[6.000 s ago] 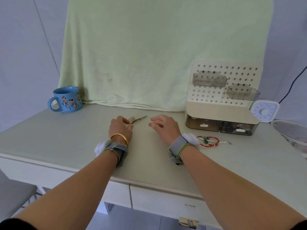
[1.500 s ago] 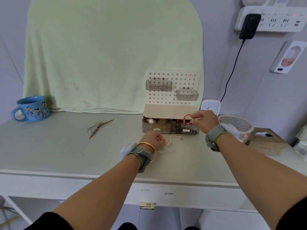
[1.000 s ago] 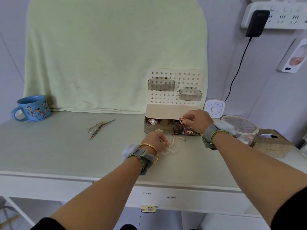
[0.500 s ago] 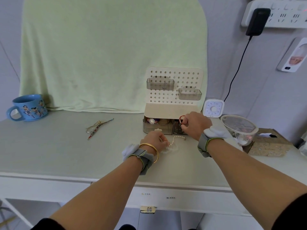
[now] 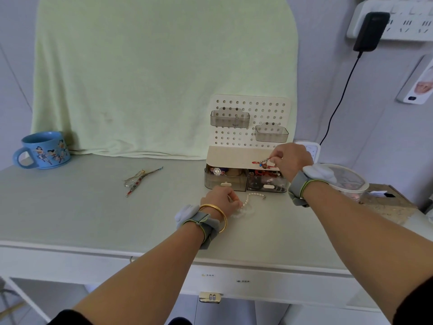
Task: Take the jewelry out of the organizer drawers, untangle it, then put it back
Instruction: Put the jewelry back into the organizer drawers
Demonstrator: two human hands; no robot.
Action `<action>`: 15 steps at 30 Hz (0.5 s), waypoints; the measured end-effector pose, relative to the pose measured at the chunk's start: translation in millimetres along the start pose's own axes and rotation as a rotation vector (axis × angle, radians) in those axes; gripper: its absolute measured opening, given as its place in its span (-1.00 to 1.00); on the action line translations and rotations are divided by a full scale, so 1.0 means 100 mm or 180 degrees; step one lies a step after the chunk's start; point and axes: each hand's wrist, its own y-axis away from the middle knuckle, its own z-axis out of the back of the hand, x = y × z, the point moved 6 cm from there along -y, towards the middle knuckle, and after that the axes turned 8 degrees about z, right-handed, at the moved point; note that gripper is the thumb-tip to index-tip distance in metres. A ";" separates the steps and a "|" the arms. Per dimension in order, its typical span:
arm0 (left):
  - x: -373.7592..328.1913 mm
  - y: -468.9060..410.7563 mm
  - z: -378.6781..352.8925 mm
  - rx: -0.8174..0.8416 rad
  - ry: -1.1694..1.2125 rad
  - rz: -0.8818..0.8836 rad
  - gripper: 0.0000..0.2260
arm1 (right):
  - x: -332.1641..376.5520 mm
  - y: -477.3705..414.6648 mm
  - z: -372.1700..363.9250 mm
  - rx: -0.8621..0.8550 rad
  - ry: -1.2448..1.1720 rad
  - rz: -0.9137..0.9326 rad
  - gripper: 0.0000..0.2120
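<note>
My right hand (image 5: 290,160) has lifted from the right drawer (image 5: 267,182), now pinching a red tangled bracelet (image 5: 263,163) just above it, before the organizer (image 5: 246,156). My left hand (image 5: 221,200) stays closed on the pearl bracelet (image 5: 251,199) lying on the table (image 5: 70,207) near the left drawer (image 5: 226,179).

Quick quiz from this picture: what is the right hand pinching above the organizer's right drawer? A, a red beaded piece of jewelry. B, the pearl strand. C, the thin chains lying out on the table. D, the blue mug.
A: the right hand pinches a red beaded piece in front of the organizer, above its right drawer; the pearl strand lies on the table by the left hand.
</note>
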 end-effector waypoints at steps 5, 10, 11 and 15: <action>0.00 0.00 0.01 -0.0019 -0.0020 -0.0027 -0.77 | -0.09 0.04 0.12 -0.0289 -0.0122 0.0115 -0.86; -0.01 -0.01 0.00 -0.0031 -0.0036 -0.0034 -0.77 | -0.09 0.15 0.13 -0.0486 -0.0569 0.0506 -0.91; -0.01 -0.01 0.01 -0.0036 -0.0041 -0.0043 -0.78 | -0.10 0.17 0.12 -0.0563 -0.0647 0.0505 -0.91; -0.01 0.01 0.01 -0.0007 -0.0062 -0.0072 -0.82 | -0.14 0.20 0.06 -0.0705 -0.0755 0.0401 -0.89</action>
